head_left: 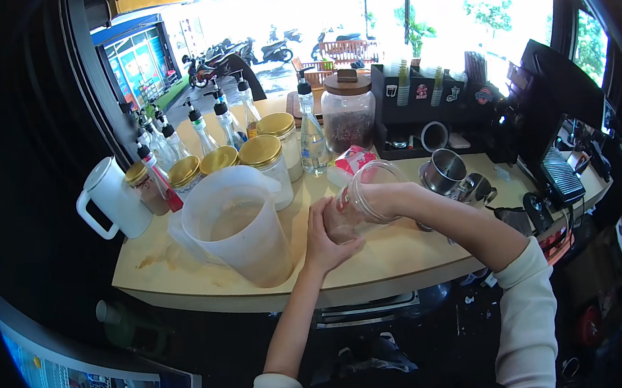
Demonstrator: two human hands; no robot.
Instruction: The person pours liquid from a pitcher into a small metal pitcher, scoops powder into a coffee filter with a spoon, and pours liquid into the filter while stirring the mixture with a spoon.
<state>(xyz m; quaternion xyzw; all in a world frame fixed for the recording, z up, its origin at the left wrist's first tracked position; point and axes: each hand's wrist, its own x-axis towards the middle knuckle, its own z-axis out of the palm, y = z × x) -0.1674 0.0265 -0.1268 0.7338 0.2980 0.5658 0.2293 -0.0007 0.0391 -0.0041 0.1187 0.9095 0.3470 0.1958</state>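
Tilted over the counter is a clear plastic jar (345, 219) with red print on its side. The fingers and thumb of my left hand (321, 242) are wrapped around its lower end. My right hand (389, 201) reaches in through the jar's wide mouth. Its fingers are inside, and the plastic and print obscure what they do or hold. To the left of my hands stands a large translucent pitcher (260, 244). Just behind the jar lies a pink and white packet (354, 160).
Behind the pitcher are gold-lidded jars (260, 152) and several pump bottles (312, 136). A white jug (113, 197) stands at far left. Metal cups (444, 170) sit right of my right hand, near a black organizer (420, 100) and a monitor (559, 79). The counter's front edge (361, 291) is close.
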